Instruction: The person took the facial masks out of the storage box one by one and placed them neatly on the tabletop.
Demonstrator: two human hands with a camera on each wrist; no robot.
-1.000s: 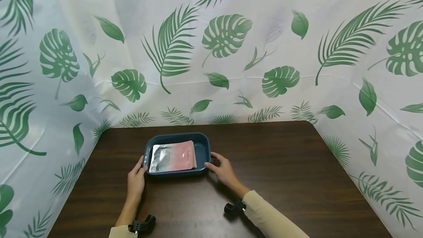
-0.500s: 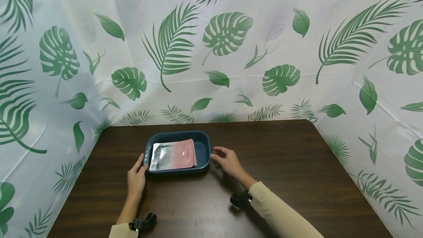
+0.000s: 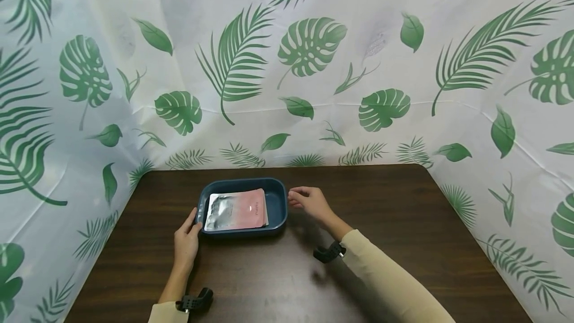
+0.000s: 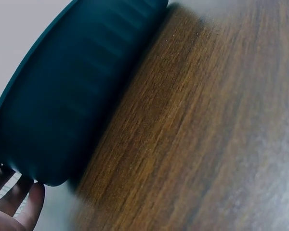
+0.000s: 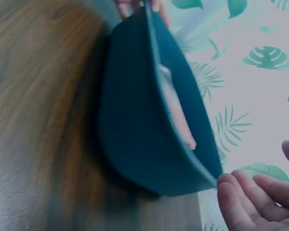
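A dark blue rectangular tray (image 3: 276,203) sits on the brown table, holding a small stack of flat pink-and-silver foil packets (image 3: 235,209). My left hand (image 3: 185,243) grips the tray's left end, thumb at the near corner; in the left wrist view its fingertips (image 4: 33,204) meet the tray's end. My right hand (image 3: 312,204) is just off the right end, fingers relaxed and loosely bent, nothing in them. The right wrist view has that hand's fingertips (image 5: 227,187) right by the tray's corner, palm side showing. There the packets are mostly hidden behind the tray wall.
The wood-grain table (image 3: 381,213) extends far to the right of the tray and toward me. Behind it and at both sides hangs a white sheet (image 3: 332,128) printed with green leaves. A black wrist camera (image 3: 329,252) is strapped at each sleeve.
My right hand has let go of the tray's right end and shifted slightly up and to the right, staying close to the rim. The left hand and the packets keep their places.
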